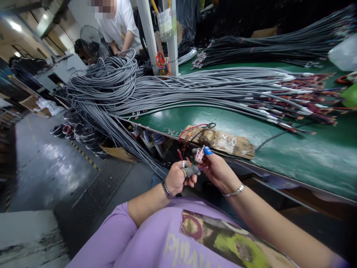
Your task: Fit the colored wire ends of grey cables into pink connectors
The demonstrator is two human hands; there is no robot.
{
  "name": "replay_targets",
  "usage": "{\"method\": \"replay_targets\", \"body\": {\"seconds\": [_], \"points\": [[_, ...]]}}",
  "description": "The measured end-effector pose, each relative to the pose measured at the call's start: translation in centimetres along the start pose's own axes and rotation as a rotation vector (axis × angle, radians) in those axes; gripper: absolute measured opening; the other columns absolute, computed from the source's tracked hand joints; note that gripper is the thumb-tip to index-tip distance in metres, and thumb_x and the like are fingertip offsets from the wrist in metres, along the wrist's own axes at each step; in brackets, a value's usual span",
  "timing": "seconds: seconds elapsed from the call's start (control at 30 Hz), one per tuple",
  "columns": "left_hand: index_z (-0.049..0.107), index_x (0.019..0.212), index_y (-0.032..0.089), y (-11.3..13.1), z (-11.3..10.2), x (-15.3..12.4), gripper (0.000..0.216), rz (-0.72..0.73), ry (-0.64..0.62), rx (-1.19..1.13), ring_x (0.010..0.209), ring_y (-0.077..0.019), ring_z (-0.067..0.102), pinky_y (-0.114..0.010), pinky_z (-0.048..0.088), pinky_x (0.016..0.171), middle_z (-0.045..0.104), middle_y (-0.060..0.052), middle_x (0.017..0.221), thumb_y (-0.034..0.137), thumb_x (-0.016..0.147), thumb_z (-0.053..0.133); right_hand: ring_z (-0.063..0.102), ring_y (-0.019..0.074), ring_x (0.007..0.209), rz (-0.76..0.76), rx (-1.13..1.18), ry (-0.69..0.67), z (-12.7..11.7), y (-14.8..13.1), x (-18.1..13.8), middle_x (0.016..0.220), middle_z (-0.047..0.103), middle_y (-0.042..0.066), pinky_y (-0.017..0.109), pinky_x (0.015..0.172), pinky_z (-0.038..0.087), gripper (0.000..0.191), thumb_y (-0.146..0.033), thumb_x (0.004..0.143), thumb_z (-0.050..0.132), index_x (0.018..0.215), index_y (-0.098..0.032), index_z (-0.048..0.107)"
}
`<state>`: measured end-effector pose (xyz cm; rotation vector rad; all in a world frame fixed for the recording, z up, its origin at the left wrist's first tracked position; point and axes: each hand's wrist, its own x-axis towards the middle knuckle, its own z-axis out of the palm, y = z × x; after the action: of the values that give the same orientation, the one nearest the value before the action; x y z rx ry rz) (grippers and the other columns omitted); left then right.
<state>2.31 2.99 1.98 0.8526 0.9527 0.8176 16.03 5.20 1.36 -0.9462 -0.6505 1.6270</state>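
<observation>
My left hand (177, 178), with grey covering on a finger, is closed on the end of a cable. Thin coloured wires (190, 161) fan out above its fingers, and a thicker red strand stands up beside the thumb. Close by on the right, my right hand (220, 170) has a blue cover on its thumb tip. Its fingers pinch a small pinkish-white piece (199, 155) at the wires, whose exact kind I cannot make out. Both hands are just in front of the bench edge.
Long grey cables (178, 87) with stripped ends lie across the green bench (292, 160). A taped cardboard piece (231, 143) with red and black leads sits at the near edge. Black cables (251, 48) lie behind. Across the bench is another person (125, 28) beside a fan (90, 39).
</observation>
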Motion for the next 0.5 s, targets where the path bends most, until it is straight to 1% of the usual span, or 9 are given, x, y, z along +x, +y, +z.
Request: {"method": "replay_targets", "body": {"seconds": [0.13,0.23,0.4,0.5], "points": [[0.053,0.064,0.014,-0.09,0.19,-0.04,0.038,-0.014,0.008,0.022,0.032,-0.0072,0.047,-0.018,0.019,0.031,0.057,0.001,0.048,0.045,0.062,0.074,0.046,0.0121,0.052,-0.004,0.034,0.03,0.03,-0.06,0.08,0.057,0.056,0.0,0.027,0.051,0.04,0.043,-0.059,0.063,0.077,0.064,-0.018,0.063],[0.053,0.064,0.014,-0.04,0.29,-0.09,0.037,-0.006,0.014,0.03,0.031,-0.0075,0.047,-0.018,0.018,0.031,0.056,0.001,0.047,0.044,0.063,0.073,0.046,0.0115,0.051,0.008,0.062,0.004,-0.21,0.15,0.14,0.057,0.057,0.0,0.026,0.05,0.039,0.042,-0.057,0.063,0.077,0.065,-0.017,0.064],[0.053,0.064,0.014,0.02,0.15,-0.33,0.036,-0.003,0.032,0.036,0.032,-0.0076,0.046,-0.019,0.019,0.032,0.056,0.001,0.047,0.044,0.063,0.072,0.049,0.0114,0.053,0.083,0.097,-0.03,-0.71,0.37,0.04,0.066,0.061,0.0,0.025,0.051,0.042,0.043,-0.061,0.071,0.069,0.076,-0.019,0.065],[0.053,0.064,0.015,0.03,0.13,-0.8,0.036,0.008,0.036,0.038,0.032,-0.0073,0.046,-0.019,0.019,0.032,0.056,0.001,0.047,0.045,0.063,0.072,0.05,0.0123,0.054,0.131,0.097,-0.059,-0.71,0.0,-0.14,0.068,0.062,0.001,0.026,0.052,0.044,0.044,-0.064,0.073,0.064,0.078,-0.02,0.065]]}}
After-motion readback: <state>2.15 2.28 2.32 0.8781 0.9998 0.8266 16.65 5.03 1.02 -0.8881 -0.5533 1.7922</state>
